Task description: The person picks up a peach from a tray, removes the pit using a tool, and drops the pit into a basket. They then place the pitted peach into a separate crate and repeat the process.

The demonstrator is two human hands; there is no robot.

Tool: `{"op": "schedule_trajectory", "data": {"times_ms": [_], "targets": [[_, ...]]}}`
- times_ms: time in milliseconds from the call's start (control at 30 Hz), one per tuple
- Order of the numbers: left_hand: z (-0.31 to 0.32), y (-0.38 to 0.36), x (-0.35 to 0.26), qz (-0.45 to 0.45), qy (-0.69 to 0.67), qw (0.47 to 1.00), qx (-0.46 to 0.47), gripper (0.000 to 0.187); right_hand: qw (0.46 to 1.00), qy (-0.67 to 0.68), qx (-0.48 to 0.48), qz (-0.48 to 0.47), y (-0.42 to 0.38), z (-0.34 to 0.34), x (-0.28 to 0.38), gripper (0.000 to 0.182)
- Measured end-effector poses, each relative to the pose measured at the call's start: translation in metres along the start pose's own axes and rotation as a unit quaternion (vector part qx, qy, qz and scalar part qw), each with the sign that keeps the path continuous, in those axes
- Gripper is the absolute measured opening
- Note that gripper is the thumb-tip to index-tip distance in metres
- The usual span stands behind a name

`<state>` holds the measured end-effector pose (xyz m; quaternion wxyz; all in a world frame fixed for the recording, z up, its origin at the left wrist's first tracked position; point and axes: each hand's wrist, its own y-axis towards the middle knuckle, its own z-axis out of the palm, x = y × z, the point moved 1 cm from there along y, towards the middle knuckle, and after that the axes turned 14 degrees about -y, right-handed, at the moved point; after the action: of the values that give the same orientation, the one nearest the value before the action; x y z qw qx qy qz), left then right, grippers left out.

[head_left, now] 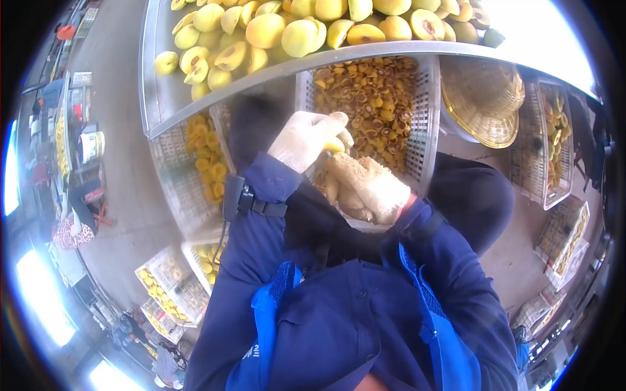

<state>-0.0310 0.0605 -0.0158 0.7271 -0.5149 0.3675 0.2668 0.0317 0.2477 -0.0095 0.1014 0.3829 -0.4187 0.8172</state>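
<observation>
Metal tabletop (149,91) overhangs crates (427,130) on grey floor (124,98); left grip (306,138) pinches fruit (334,144); right grip (368,186), closure and contents unclear.

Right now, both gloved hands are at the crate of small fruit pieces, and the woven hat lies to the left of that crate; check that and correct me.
The hat's side is wrong: the head view shows the woven hat to the right of the crate. Both gloved hands, left and right, are indeed there.
</observation>
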Motion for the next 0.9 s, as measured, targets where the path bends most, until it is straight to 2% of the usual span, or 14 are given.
{"op": "schedule_trajectory", "data": {"times_ms": [67, 200, 300, 400, 533, 633, 733, 767, 800, 867, 900], "targets": [[0.0, -0.002, -0.003, 0.031, 0.003, 1.0, 0.004, 0.048, 0.998, -0.04, 0.018, 0.045, -0.005, -0.005, 0.011, 0.053], [0.009, -0.007, -0.002, 0.041, -0.076, 0.996, -0.03, 0.037, 0.999, 0.021, -0.012, -0.032, 0.006, 0.0, -0.009, 0.066], [0.007, -0.01, 0.009, 0.174, -0.037, 0.984, 0.002, 0.033, 0.998, 0.008, -0.013, -0.065, 0.008, -0.001, -0.013, 0.067], [0.0, -0.009, 0.005, 0.142, -0.074, 0.986, 0.053, 0.032, 0.998, 0.033, 0.002, -0.055, 0.007, 0.0, -0.014, 0.067], [-0.008, 0.001, -0.001, 0.0, 0.02, 0.998, 0.062, 0.035, 0.999, 0.029, -0.005, 0.014, 0.004, 0.005, -0.009, 0.07], [0.004, -0.002, -0.004, -0.004, 0.038, 0.999, -0.007, 0.039, 0.999, -0.027, -0.019, 0.021, 0.002, 0.006, -0.012, 0.064], [0.016, 0.0, 0.008, 0.041, -0.021, 0.997, -0.064, 0.042, 0.993, -0.111, -0.035, 0.004, 0.004, -0.007, -0.008, 0.055], [0.016, 0.0, 0.009, 0.06, -0.038, 0.994, -0.089, 0.042, 0.993, -0.112, -0.036, 0.004, 0.006, -0.007, -0.008, 0.057], [0.009, -0.002, 0.002, 0.012, -0.044, 0.998, -0.032, 0.044, 0.993, -0.114, -0.037, 0.005, 0.007, -0.006, -0.008, 0.059], [0.001, -0.003, 0.001, -0.037, 0.018, 0.999, -0.003, 0.043, 0.997, -0.059, -0.04, 0.02, 0.009, 0.004, -0.014, 0.073], [-0.002, -0.002, 0.0, -0.06, 0.052, 0.997, 0.011, 0.043, 0.998, -0.048, -0.03, 0.036, 0.009, 0.005, -0.014, 0.073]]}}
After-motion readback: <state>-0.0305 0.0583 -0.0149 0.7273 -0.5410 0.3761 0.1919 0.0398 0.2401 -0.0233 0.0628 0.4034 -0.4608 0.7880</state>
